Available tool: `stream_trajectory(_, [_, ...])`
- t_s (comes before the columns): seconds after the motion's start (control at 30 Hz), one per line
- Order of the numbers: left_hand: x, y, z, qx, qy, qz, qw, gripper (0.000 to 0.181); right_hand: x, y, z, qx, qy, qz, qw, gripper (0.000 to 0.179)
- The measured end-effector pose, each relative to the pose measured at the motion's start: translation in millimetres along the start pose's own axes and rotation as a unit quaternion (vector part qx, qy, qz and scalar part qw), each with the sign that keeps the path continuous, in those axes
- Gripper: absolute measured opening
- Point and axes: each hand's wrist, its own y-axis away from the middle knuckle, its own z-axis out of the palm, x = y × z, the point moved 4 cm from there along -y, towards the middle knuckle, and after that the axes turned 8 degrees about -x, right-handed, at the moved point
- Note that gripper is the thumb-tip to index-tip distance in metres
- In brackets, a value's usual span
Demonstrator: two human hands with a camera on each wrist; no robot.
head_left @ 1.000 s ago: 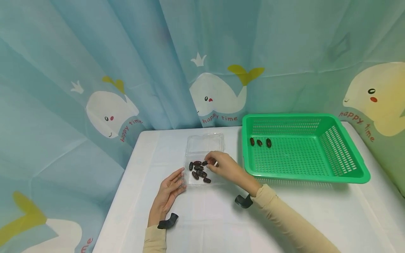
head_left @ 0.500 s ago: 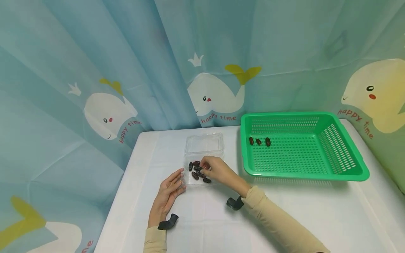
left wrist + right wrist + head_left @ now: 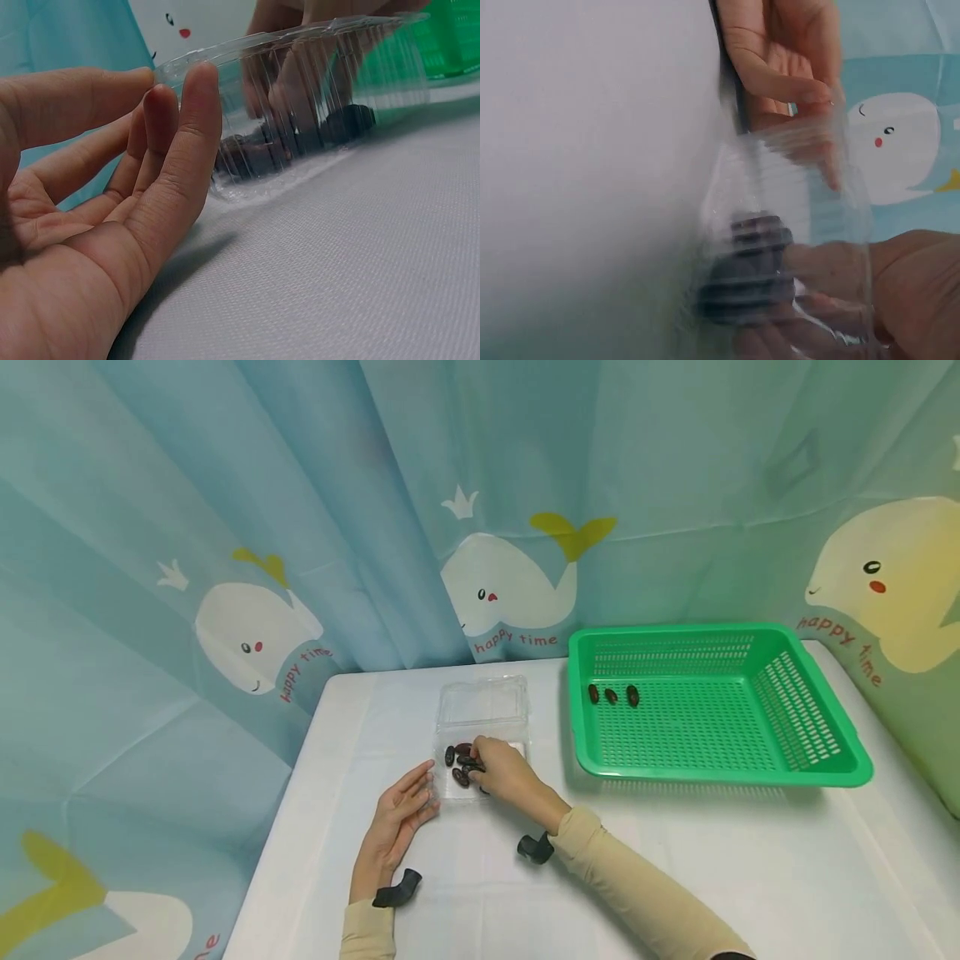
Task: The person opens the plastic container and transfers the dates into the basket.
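Note:
A clear plastic box (image 3: 501, 792) stands on the white table with its lid (image 3: 482, 703) folded back. Several dark, wrinkled dates (image 3: 461, 777) lie in a cluster inside it; they show dimly through the ribbed wall in both wrist views. My left hand (image 3: 397, 814) rests at the box's left side, fingers loosely extended, fingertips touching its rim in the left wrist view. From the right my right hand (image 3: 513, 777) reaches into the box, its curled thumb and fingers pinching at a date (image 3: 477, 768). The hand covers part of the cluster.
A green perforated basket (image 3: 716, 777) stands at the right rear of the table, with three dates (image 3: 611, 696) near its left wall. Behind the table hangs a blue curtain (image 3: 390, 568) with whale prints. A black strap (image 3: 399, 889) is on the left wrist.
My right hand has moved left and nearer over the cluster, now covering the upper-right date seen pinched a second ago. The left hand has stayed at the box. The view has shifted slightly.

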Motion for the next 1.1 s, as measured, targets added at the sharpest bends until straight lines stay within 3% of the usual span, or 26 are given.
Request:
stream_trajectory(0.7, [-0.2, 1.0, -0.2, -0.010, -0.009, 0.006, 0.9999, 0.057, -7, -0.2, 9, 0.048, 0.059, 0.002, 0.9971, 0.021])
stream_trajectory(0.93, [0.2, 0.8, 0.8, -0.006, -0.012, 0.005, 0.9999, 0.057, -9, -1.8, 10, 0.047, 0.064, 0.012, 0.9968, 0.020])
stream_trajectory(1.1, [0.9, 0.9, 1.1, -0.009, -0.010, 0.004, 0.9999, 0.058, -14, -2.7, 11, 0.050, 0.098, 0.006, 0.9939, 0.014])
